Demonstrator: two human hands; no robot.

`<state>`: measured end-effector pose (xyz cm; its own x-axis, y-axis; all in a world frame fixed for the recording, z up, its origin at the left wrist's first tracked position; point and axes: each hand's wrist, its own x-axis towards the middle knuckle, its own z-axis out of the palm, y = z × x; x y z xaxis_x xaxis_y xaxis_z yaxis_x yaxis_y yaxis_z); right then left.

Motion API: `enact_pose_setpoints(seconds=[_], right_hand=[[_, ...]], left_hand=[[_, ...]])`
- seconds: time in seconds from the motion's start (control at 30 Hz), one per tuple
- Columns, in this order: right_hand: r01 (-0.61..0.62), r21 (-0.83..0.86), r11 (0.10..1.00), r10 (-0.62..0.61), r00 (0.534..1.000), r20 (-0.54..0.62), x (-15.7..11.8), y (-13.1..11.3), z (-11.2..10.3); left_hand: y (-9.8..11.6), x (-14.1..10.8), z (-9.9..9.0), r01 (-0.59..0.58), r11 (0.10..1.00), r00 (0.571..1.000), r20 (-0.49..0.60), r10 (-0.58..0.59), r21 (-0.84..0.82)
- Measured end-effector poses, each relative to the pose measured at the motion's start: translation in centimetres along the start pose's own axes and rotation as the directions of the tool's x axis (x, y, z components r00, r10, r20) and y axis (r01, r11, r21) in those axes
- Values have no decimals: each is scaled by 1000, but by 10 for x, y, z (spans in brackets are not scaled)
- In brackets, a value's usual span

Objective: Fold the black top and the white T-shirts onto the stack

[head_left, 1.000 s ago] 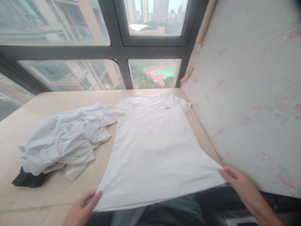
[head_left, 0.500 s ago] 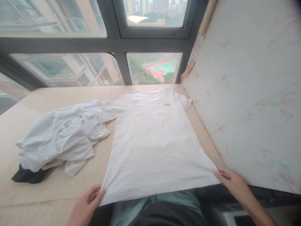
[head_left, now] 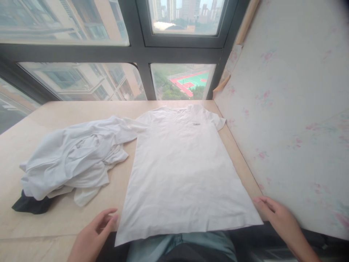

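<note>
A white T-shirt (head_left: 182,171) lies spread out flat, its collar toward the window and its hem at the table's near edge. Small dark print shows on its upper right chest. My left hand (head_left: 95,233) is just left of the lower left hem corner, fingers apart and holding nothing. Beside the lower right corner is my right hand (head_left: 278,214), open, its fingertips close to the shirt's side edge. A crumpled pile of white clothes (head_left: 71,156) lies to the left, touching the shirt's left sleeve. Black fabric (head_left: 32,203) sticks out from under the pile.
The pale wooden tabletop (head_left: 114,193) reaches back to a dark window frame (head_left: 109,54). A wall with floral wallpaper (head_left: 294,109) borders the table on the right. The person's legs (head_left: 185,247) are below the near edge.
Both hands have let go of the hem corners; my left hand has moved left, my right hand slightly right. The hem now hangs lower at the near edge.
</note>
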<state>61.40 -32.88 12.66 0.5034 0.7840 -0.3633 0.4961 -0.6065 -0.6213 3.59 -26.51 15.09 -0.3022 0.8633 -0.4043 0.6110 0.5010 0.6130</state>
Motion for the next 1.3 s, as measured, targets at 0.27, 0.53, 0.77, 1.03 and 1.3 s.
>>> enact_pose_setpoints(seconds=[0.27,0.53,0.77,1.03,1.3], right_hand=[[358,-42,933,-357,934,34,53,-111,58],[777,-211,594,-779,620,91,100,-174,145],[770,-395,500,-794,590,145,112,-196,157],[923,-179,342,-865,383,324,173,-349,227],[952,-225,209,-812,297,503,216,-486,330]], left_hand=[[95,118,18,-505,667,701,-190,687,547],[115,229,7,-379,549,710,-146,689,745],[136,253,-2,-315,715,720,-333,609,624],[185,267,17,-227,911,891,-304,337,345],[157,242,29,-238,915,890,-303,340,327]])
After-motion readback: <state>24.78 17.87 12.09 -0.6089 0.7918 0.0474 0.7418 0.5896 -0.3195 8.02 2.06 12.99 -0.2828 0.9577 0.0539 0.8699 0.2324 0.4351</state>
